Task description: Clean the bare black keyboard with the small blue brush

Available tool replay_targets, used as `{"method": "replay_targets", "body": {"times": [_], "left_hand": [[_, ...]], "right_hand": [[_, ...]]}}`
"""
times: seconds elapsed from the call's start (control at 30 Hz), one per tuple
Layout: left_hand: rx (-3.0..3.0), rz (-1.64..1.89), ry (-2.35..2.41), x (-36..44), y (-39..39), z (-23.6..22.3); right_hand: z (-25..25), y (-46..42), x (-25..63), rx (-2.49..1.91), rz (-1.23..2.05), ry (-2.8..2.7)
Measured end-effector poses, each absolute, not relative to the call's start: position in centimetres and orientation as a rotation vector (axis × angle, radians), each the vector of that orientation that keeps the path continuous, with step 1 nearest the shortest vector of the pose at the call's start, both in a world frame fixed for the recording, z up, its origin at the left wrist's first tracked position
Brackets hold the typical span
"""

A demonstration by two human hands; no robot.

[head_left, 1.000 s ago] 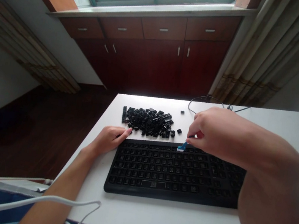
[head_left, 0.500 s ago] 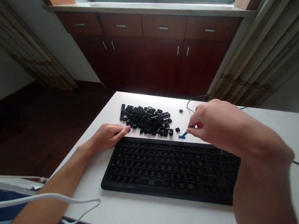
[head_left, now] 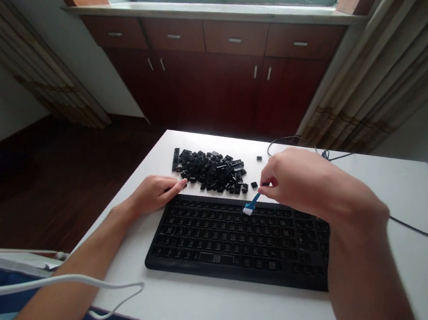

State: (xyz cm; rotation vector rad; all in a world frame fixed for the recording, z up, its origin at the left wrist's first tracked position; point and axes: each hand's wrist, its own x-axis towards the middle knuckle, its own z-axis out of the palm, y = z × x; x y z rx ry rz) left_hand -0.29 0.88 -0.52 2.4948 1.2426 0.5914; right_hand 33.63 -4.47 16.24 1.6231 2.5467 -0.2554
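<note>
Your right hand pinches a small blue white-bristled brush with its tip at the top edge of the black plastic keyboard, while your open left hand lies at the keyboard's corner as if steadying it, beside a heap of black keycaps.

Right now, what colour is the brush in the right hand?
Blue handle, white bristles on the brush held in the right hand; best seen in the head view.
</note>
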Motion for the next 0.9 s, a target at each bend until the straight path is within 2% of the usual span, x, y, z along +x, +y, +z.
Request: {"method": "replay_targets", "body": {"times": [0.1, 0.33, 0.77, 0.9], "left_hand": [[2.498, 0.468, 1.32, -0.3, 0.8, -0.5], [2.483, 0.458, 1.339, -0.2, 0.7, -0.5], [2.519, 0.46, 1.341, -0.2, 0.5, -0.3], [2.523, 0.441, 1.344, -0.2, 0.4, -0.2]], "right_hand": [[16.5, -4.6, 34.1, 1.672, -0.266, 2.52], [15.2, -4.2, 31.9, 1.527, -0.267, 2.798], [11.3, -3.3, 26.9, 1.626, -0.771, 2.839], [10.7, -3.3, 26.2, 1.624, -0.829, 2.828]]}}
